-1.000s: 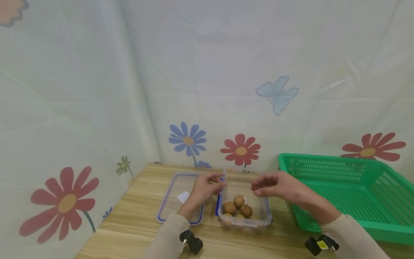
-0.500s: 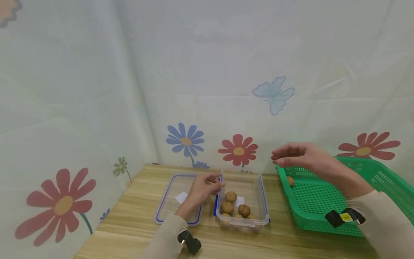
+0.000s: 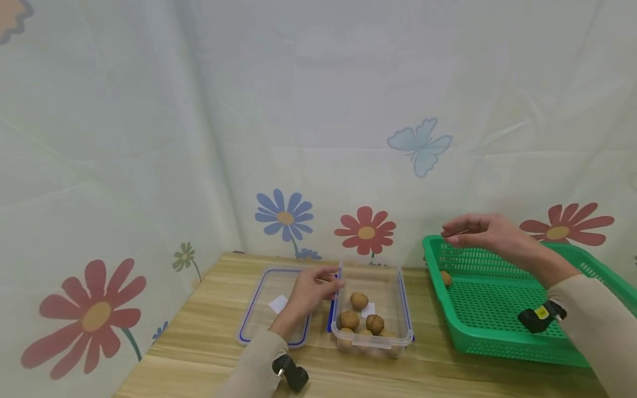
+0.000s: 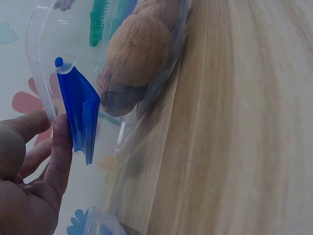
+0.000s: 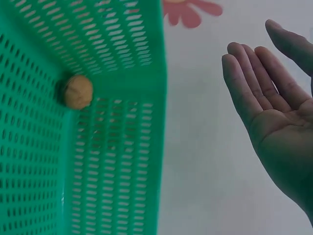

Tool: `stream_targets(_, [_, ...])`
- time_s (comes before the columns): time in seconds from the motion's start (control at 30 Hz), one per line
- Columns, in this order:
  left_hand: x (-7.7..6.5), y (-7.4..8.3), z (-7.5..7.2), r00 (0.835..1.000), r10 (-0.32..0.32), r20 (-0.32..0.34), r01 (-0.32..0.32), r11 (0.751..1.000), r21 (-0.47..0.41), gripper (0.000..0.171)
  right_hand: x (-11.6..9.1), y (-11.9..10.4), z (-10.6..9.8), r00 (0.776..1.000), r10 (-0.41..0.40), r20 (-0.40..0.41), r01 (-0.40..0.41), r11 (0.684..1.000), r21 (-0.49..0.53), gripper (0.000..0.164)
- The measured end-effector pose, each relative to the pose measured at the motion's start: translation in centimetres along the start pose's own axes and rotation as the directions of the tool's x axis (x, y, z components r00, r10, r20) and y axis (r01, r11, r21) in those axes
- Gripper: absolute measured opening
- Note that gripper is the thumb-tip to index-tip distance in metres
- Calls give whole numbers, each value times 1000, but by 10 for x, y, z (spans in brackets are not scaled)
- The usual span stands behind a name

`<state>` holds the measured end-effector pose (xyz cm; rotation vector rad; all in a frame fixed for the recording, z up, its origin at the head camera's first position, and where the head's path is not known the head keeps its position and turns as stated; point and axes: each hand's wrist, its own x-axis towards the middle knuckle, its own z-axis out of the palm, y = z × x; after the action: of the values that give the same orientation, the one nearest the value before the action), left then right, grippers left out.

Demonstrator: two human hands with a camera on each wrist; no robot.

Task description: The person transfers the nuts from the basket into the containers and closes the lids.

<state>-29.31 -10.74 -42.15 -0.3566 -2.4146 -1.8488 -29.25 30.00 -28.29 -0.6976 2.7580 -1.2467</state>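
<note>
We've got our left hand point(image 3: 309, 290) pinching the rim of the clear box point(image 3: 375, 342), several walnuts point(image 3: 350, 319) inside; our right hand point(image 3: 490, 233) is free, fingers extended, above the green basket point(image 3: 512, 345), one walnut point(image 3: 445, 278) at its left wall

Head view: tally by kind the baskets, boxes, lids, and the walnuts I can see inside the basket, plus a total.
Basket: 1
Box: 1
Lid: 1
Walnut in the basket: 1
Total: 4
Walnuts in the box are left out; those behind its front wall are too unclear to count.
</note>
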Motion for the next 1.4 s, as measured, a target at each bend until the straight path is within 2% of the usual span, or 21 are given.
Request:
stream_targets(0.27, [0, -2, -1, 1000, 4, 1, -4, 1000, -6, 41, 11, 29, 0, 998, 8, 65, -13, 997, 78, 48])
stream_targets(0.47, [0, -1, 0, 1000, 7, -2, -7, 1000, -17, 41, 17, 52, 6, 992, 35, 123, -43, 997, 58, 50])
stream_targets(0.57, [0, 0, 0, 1000, 5, 0, -5, 1000, -19, 42, 19, 62, 10, 987, 51, 152, -64, 995, 83, 51])
stream_targets(0.7, [1, 2, 1, 1000, 1, 1, -1, 1000, -21, 43, 22, 71, 16, 979, 86, 185, -106, 989, 103, 52])
stream_targets(0.9, [1, 2, 0, 1000, 3, -4, -3, 1000, -4, 43, 25, 83, 23, 970, 85, 229, -113, 987, 114, 49])
stream_targets(1.17, [0, 3, 0, 1000, 6, -4, -6, 1000, 9, 41, 28, 92, 29, 967, 117, 228, -136, 988, 71, 43])
stream_targets(1.4, [0, 2, 1, 1000, 10, -5, -10, 1000, 21, 41, 29, 94, 33, 960, 133, 246, -130, 991, -29, 39])
